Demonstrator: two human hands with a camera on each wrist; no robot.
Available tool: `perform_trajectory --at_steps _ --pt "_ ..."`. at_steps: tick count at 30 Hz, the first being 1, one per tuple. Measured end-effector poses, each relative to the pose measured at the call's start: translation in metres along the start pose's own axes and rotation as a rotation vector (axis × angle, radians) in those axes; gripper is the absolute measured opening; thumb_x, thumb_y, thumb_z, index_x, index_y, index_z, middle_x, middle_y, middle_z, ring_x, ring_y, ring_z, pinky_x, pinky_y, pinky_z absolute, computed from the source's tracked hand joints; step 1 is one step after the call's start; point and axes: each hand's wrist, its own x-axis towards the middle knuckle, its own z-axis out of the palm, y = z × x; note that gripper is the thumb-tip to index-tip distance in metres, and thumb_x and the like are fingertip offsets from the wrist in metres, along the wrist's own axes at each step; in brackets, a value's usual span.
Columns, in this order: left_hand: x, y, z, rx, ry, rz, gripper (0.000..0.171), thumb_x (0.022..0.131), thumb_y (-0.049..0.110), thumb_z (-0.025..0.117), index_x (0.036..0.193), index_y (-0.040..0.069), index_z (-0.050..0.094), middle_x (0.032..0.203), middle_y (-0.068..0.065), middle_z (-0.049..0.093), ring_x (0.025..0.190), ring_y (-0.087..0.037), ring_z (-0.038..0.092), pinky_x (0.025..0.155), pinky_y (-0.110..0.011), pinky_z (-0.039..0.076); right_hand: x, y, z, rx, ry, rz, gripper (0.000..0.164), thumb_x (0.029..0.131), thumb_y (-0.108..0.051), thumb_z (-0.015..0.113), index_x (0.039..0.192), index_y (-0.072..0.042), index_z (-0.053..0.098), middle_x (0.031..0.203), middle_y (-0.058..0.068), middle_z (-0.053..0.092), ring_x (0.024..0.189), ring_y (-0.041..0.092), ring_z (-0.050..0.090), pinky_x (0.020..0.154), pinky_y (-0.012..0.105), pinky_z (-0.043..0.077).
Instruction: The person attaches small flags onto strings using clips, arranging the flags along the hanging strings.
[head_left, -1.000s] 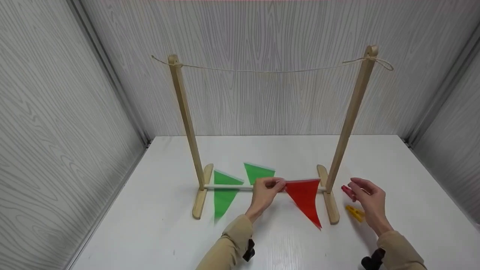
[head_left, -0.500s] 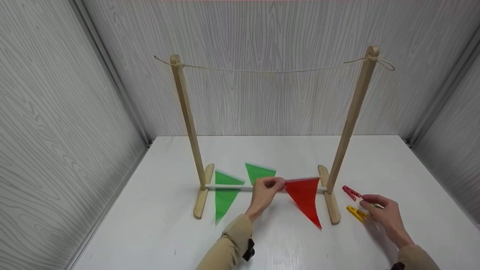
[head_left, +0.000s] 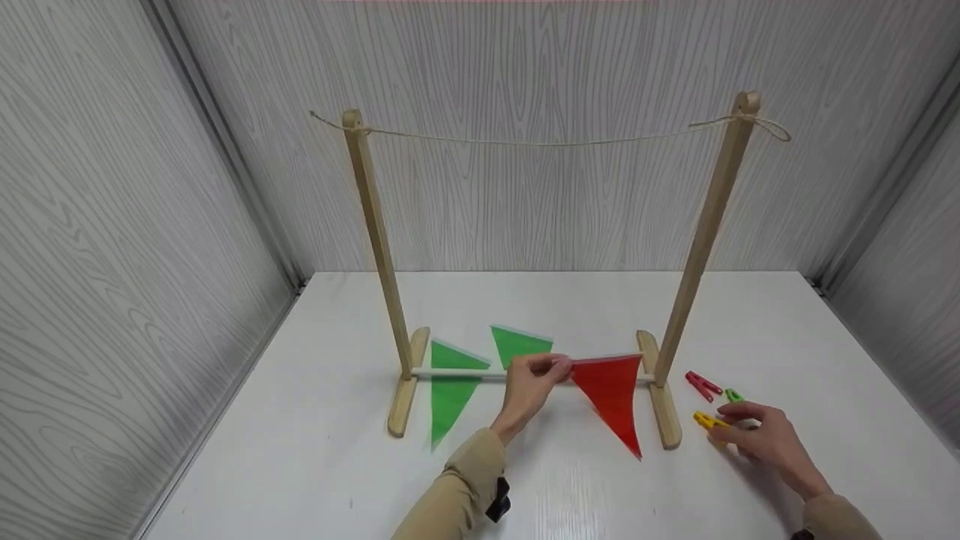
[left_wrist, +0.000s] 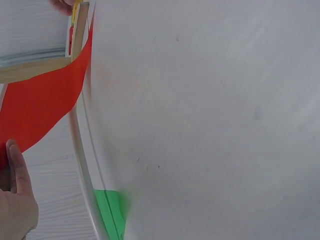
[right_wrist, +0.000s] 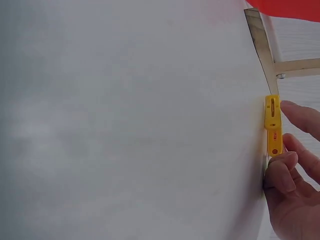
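Observation:
My left hand pinches a red triangular flag by one top corner, and the flag hangs point down. In the left wrist view the fingers lie against the red cloth. A yellow clothespin lies on the table to the right of the wooden stand. My right hand is right at it, thumb and forefinger spread apart near its back end. The right wrist view shows the yellow clothespin beside those fingers. Just behind are a red clothespin and a green clothespin, the latter partly hidden.
A wooden stand has a left post and a right post, with a string tied between their tops. A white bar joins the feet. One green flag and another green flag lie around it.
My right hand has moved from above the red clothespin, back past the green one, to the yellow clothespin. The green clothespin has come into view. My left hand and the red flag stay nearly still.

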Motion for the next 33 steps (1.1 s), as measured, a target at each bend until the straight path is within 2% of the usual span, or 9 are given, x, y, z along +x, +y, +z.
perform_trajectory --at_steps 8,14,23,26,29,31,33 --pt "0.0 0.0 -0.002 0.01 -0.006 0.004 0.017 0.095 0.013 0.07 0.106 0.002 0.076 0.1 -0.017 0.077 0.091 -0.022 0.075 0.086 -0.028 0.061 0.0 -0.002 -0.001 -0.099 -0.028 -0.016 0.065 0.084 -0.028 0.082 0.132 0.008 0.057 0.129 0.029 0.058 0.099 0.026 0.055 0.072 0.026 0.049" --pt "0.0 -0.002 -0.002 0.022 -0.007 -0.015 0.017 0.095 0.015 0.07 0.107 0.005 0.077 0.099 -0.012 0.077 0.089 -0.015 0.074 0.086 -0.026 0.061 -0.001 -0.002 -0.001 -0.099 -0.035 -0.003 0.059 0.086 -0.025 0.079 0.13 0.008 0.058 0.123 0.027 0.06 0.097 0.026 0.055 0.071 0.026 0.049" --pt "0.002 -0.001 -0.001 -0.015 -0.007 0.0 0.018 0.094 0.012 0.071 0.106 0.0 0.076 0.101 -0.02 0.077 0.093 -0.027 0.076 0.087 -0.029 0.061 -0.002 -0.003 0.002 -0.109 -0.03 -0.059 0.047 0.096 -0.018 0.068 0.132 0.011 0.056 0.128 0.033 0.056 0.099 0.028 0.056 0.072 0.027 0.049" --pt "0.002 -0.001 -0.001 -0.027 -0.004 -0.001 0.018 0.094 0.012 0.071 0.106 0.0 0.076 0.101 -0.019 0.077 0.093 -0.025 0.076 0.086 -0.029 0.061 -0.003 -0.006 0.003 -0.122 -0.018 -0.104 0.044 0.099 -0.015 0.062 0.133 0.012 0.055 0.133 0.035 0.054 0.108 0.038 0.056 0.086 0.04 0.056" --pt "0.002 0.001 -0.001 -0.018 0.005 0.0 0.018 0.094 0.014 0.071 0.106 0.002 0.076 0.1 -0.016 0.077 0.091 -0.02 0.076 0.086 -0.028 0.061 -0.004 -0.011 0.004 -0.143 0.005 -0.186 0.043 0.102 -0.015 0.058 0.134 0.013 0.052 0.135 0.037 0.053 0.119 0.046 0.053 0.101 0.054 0.052" --pt "0.002 0.003 -0.001 -0.013 0.011 -0.001 0.018 0.094 0.016 0.071 0.106 0.003 0.076 0.1 -0.014 0.078 0.091 -0.019 0.076 0.085 -0.027 0.061 -0.005 -0.014 0.003 -0.137 0.015 -0.232 0.044 0.103 -0.015 0.056 0.136 0.013 0.049 0.134 0.037 0.053 0.113 0.043 0.056 0.099 0.05 0.055" --pt "0.003 0.004 -0.001 -0.012 0.015 0.006 0.019 0.095 0.017 0.071 0.106 0.003 0.076 0.099 -0.013 0.078 0.091 -0.021 0.076 0.085 -0.028 0.061 -0.006 -0.017 0.002 -0.124 0.021 -0.27 0.044 0.104 -0.014 0.055 0.138 0.012 0.046 0.131 0.037 0.053 0.099 0.034 0.061 0.085 0.037 0.06"
